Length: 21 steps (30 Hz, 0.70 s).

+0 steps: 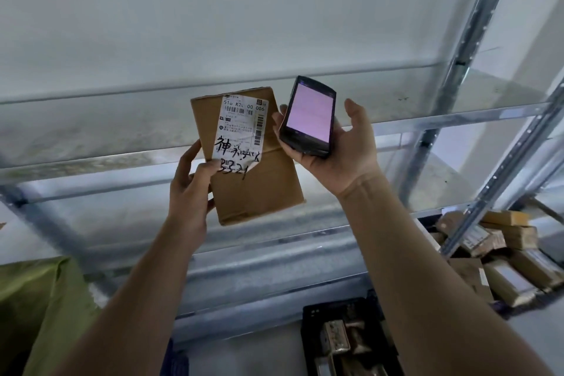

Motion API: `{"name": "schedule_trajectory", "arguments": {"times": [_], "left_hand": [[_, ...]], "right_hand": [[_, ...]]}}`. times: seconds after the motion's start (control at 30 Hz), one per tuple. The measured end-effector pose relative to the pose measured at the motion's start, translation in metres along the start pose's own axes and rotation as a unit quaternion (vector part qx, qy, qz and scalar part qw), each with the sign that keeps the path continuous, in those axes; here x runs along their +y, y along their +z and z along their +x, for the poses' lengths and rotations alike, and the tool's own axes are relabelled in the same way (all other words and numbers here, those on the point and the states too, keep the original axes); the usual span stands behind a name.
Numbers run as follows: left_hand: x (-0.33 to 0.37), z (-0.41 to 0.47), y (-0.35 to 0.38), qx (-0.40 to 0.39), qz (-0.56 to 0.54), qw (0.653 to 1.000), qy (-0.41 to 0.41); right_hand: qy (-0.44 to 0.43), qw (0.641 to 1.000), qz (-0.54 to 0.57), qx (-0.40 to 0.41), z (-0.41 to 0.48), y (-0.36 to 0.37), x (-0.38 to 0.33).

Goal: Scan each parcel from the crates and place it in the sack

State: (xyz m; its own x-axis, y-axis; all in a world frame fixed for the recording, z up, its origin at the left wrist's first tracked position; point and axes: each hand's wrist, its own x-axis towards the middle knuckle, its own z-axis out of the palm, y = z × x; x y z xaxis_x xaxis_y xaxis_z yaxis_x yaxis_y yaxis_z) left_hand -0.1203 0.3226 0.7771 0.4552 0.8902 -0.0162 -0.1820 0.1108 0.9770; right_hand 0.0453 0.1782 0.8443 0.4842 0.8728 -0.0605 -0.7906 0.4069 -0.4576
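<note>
Head view: the left hand [190, 183] grips a brown cardboard parcel [262, 189] by its lower left edge, thumb pressed on the bottom corner of the white shipping label [241, 128], which carries barcodes and black handwriting. The parcel is held up in front of the metal shelving rack [471, 27], tilted, label facing the camera. The right hand [338, 159] cradles a handheld scanner [308, 116] in its palm, fingers curled round the device's left edge, thumb standing clear; the screen glows pink. Scanner and parcel sit just beside each other, apart. A green sack [45, 299] lies at lower left. A black crate [311, 313] holds parcels at bottom centre; more boxed parcels [500, 265] are heaped at lower right.
</note>
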Motion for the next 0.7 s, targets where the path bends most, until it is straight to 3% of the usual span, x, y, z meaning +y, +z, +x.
{"name": "schedule_trajectory", "arguments": {"times": [0.1, 0.47, 0.7], "left_hand": [[-0.001, -0.013, 0.002, -0.005, -0.016, 1.0, -0.004], [-0.013, -0.095, 0.015, -0.05, -0.036, 0.997, 0.043], [-0.02, -0.165, 0.032, -0.069, -0.023, 0.996, 0.057]], "right_hand": [[0.026, 0.998, 0.034, -0.04, -0.018, -0.001, 0.002], [0.086, 0.988, -0.11, -0.06, -0.137, -0.024, -0.034], [0.174, 0.972, -0.149, -0.053, -0.229, -0.051, -0.055]]}}
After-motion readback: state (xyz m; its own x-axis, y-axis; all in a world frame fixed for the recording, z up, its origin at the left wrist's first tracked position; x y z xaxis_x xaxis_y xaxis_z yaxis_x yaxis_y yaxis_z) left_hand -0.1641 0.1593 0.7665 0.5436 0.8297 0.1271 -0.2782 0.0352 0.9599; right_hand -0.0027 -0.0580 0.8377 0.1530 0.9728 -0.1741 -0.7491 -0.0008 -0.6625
